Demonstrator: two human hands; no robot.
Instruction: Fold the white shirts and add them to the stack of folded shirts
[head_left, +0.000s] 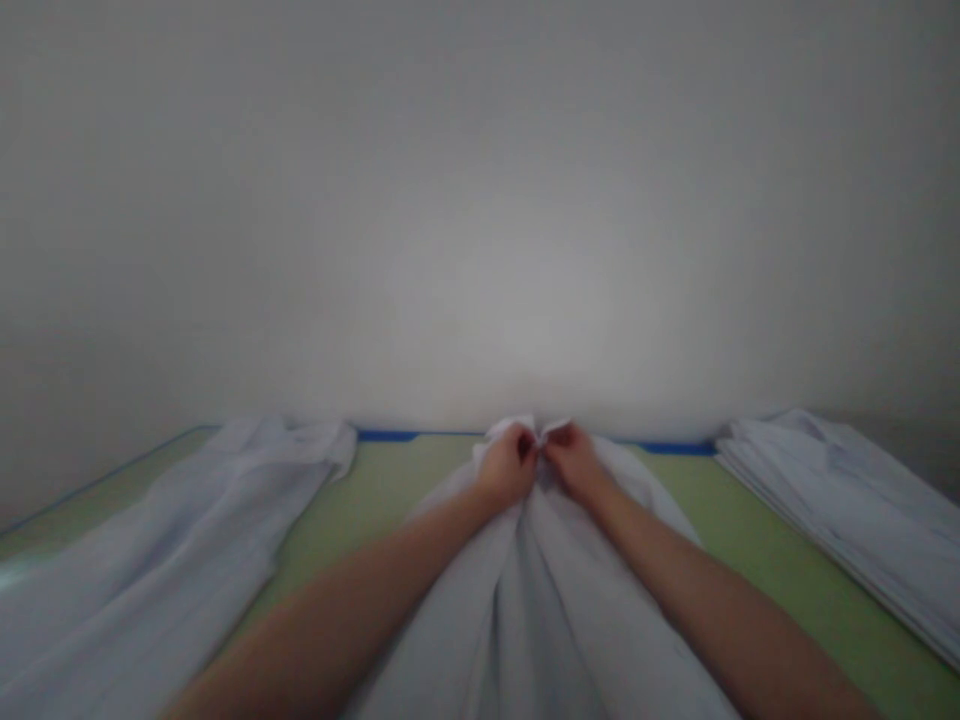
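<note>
So from this viewpoint the middle garment [540, 600] is dead at 12 o'clock over the table [382, 490], with another garment [172, 560] on it around 10, a cloth stack [855, 500] around 2, and the wall [525, 220] behind everything at 12.

1. Middle garment [547, 610]: cloth, matt, gathered in soft folds.
2. Left garment [180, 560]: cloth, matt, rumpled surface.
3. Right stack [847, 500]: layered cloth, matt, lightly creased.
4. Tabletop [371, 485]: smooth, mostly matt, glossy glint far left.
5. Wall [480, 200]: smooth, matt.
</note>
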